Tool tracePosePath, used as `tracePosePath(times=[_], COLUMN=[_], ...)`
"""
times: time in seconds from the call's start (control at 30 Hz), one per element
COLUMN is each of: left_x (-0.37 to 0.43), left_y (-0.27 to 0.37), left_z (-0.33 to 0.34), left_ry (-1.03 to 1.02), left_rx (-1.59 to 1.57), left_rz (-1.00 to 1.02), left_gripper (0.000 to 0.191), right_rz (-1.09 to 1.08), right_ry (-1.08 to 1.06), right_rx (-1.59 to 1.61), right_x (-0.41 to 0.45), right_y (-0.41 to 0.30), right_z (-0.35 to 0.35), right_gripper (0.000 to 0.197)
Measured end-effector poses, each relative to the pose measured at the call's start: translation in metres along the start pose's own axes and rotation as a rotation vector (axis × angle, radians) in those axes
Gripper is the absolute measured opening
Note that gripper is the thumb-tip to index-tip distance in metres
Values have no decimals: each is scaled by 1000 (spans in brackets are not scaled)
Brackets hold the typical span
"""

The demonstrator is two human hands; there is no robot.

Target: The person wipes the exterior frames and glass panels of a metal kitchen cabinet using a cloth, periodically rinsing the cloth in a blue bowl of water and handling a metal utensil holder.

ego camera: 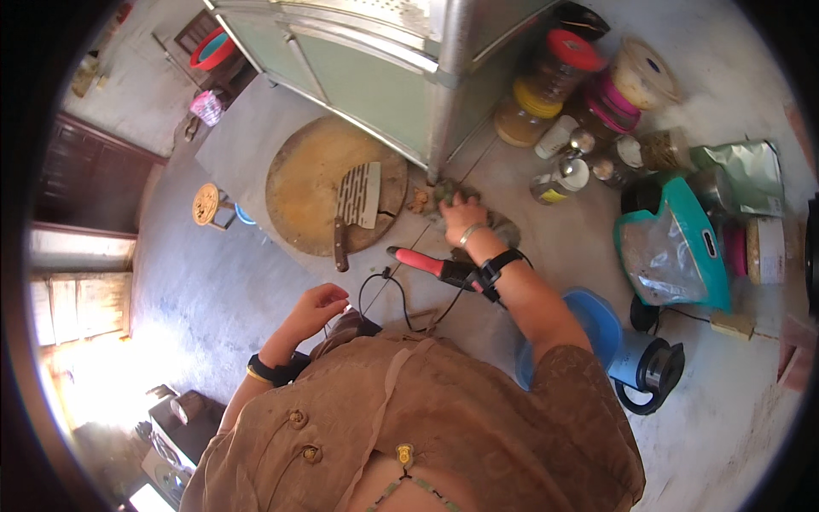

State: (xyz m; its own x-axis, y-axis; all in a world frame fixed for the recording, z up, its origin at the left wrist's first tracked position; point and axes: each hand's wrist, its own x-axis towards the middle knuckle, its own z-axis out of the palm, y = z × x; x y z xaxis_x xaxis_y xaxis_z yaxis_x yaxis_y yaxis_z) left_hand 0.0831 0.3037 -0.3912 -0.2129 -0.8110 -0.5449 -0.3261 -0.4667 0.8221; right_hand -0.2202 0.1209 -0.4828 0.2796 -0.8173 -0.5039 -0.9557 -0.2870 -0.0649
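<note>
My right hand [464, 221], with a metal bangle at the wrist, reaches to the foot of the cabinet. Its fingers are bent over a crumpled grey-green cloth [505, 228] that lies on the table. Beside them sits a small knobbly piece of ginger [419, 200]. A cleaver [359, 195] with a slotted blade and dark handle rests on a round wooden chopping board [307, 173]. Below my right hand lies a red-and-black handled tool [419, 260] with a black cord. My left hand [318, 312] hangs near the table's front edge, fingers loosely curled, holding nothing.
A cabinet [365, 70] with green panels stands behind the board. Lidded jars [521, 118], a teal-edged bag [672, 249] and a foil pouch [742, 173] crowd the right side. Nearer me are a blue basin [598, 326] and a blue kettle [633, 365]. A stool [206, 205] stands leftward.
</note>
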Motion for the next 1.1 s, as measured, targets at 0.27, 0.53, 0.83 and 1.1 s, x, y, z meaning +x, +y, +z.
tracePosePath(times=[0.27,0.53,0.83,1.1], left_x=[5,-2,6,6], left_y=[7,-2,3,5], left_z=[1,-12,-9,-6], left_ry=[-51,15,42,32], left_rx=[73,89,71,110], left_rz=[5,-31,-35,-62], left_gripper=[21,20,19,20], right_rz=[-263,669,307,147], right_ry=[60,635,662,690], right_rx=[476,941,1311,1128], right_x=[-39,-31,12,44], right_y=[25,226,174,137], right_z=[-3,24,11,-12], right_gripper=[47,66,78,90])
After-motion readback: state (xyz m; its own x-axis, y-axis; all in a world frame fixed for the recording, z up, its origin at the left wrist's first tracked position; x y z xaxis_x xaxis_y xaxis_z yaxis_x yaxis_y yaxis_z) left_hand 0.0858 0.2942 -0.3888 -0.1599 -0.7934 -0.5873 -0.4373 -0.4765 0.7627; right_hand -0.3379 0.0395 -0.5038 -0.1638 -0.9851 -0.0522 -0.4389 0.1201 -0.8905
